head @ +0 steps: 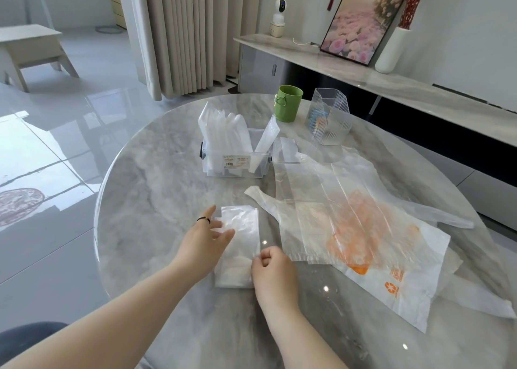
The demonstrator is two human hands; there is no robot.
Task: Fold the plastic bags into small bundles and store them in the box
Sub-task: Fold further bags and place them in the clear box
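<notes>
Right, mid-fold here: a translucent white bag lies as a long folded strip (242, 230) at six o'clock on the round marble tabletop (156, 178), just in front of the person. The left hand (208, 237) lies open, fingers straight and pressing the strip's left side flat. The right hand (272, 268) is curled, and its thumb and fingers seem to pinch the strip's near right edge. My read: the lengthwise folding is done and the end-over-end fold into a small bundle comes next. That calls for one hand pinning the slick film while the other lifts the near end and creases it firmly, because film this thin and crinkly will spring open if let go. At twelve o'clock stands the clear storage box (261, 167), rigid and rectangular, with several folded bags (223, 128) upright in its left side and one leaning at the right, so there is room. At three o'clock sprawls a heap of loose bags (363, 228), filmy and wrinkled, the top one printed in faded orange. A green cup (288, 102) and a ribbed clear holder (330, 119) sit around one o'clock.
</notes>
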